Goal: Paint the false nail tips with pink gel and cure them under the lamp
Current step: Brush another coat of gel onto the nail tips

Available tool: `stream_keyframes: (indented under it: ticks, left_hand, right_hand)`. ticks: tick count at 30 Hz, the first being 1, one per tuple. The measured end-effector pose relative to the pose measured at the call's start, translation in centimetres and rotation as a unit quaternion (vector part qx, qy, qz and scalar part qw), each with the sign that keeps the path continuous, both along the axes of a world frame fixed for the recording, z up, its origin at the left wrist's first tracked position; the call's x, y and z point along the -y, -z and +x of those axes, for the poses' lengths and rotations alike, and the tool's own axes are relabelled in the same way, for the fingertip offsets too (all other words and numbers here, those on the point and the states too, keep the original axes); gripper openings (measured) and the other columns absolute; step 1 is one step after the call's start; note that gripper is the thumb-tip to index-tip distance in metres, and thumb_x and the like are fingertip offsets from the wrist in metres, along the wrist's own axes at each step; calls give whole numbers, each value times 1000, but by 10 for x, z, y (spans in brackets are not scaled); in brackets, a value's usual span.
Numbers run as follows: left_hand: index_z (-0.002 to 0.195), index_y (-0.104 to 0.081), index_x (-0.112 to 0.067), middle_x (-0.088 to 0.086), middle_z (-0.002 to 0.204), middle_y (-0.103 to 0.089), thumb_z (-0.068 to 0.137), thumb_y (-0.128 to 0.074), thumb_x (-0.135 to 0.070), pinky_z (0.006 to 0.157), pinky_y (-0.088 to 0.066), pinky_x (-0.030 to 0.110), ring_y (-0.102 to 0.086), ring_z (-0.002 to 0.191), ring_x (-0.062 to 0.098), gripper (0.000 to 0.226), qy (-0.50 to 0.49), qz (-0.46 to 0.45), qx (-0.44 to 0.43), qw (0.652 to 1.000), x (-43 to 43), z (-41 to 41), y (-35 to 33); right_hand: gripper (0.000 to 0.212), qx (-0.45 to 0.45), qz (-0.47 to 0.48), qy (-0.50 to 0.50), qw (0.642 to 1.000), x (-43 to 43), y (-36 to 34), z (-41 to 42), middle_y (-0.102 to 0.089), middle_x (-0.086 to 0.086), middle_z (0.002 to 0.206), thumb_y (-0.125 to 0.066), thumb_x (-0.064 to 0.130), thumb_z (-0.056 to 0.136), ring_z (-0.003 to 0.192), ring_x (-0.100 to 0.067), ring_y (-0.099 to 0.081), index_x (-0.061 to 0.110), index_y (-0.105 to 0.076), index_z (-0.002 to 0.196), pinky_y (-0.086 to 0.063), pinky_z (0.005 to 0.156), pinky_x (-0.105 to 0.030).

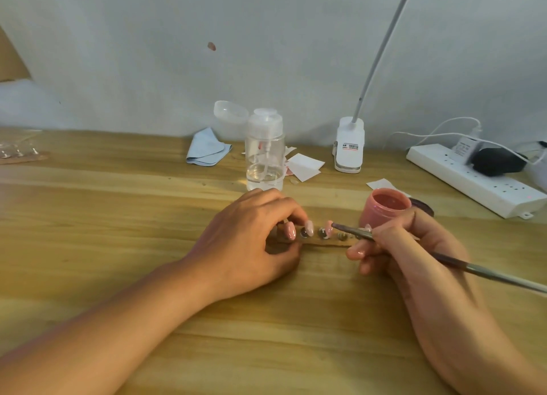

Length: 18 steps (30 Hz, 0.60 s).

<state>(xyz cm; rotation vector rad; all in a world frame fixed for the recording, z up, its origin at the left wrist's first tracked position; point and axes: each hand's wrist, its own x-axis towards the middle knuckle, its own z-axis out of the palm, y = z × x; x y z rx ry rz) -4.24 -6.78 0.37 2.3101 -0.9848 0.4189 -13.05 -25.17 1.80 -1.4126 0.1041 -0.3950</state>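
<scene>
On wooden table (118,217), glossy oval nail tips (309,227).

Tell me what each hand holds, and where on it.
Right hand pinches the brush on its metal ferrule, close behind the bristles. Left hand holds the nail strip by its left end; finger contact there is hidden.

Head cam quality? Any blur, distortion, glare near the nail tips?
Head view: dim light, soft shadow under the left hand holding the brown holder strip; right hand and thin grey-handled brush smeared by motion; small glints on the glossy pink false nail tips; far edge of the light wooden table bows, wide-lens distortion.
</scene>
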Motion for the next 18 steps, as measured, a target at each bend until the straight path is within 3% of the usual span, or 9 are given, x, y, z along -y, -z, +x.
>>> stream_keyframes:
  ticks: [18]
  left_hand:
    - [94,-63,-37,-20,85,-53,77,-65,-32,78,-48,33,-54,89,4,18,4,-8,7,1000,1,0,1]
  right_hand:
    - [16,16,-13,-7,1000,-1,1,2,-69,-18,62,-49,-7,91,50,-18,-59,-3,-46,76,-51,52,-20]
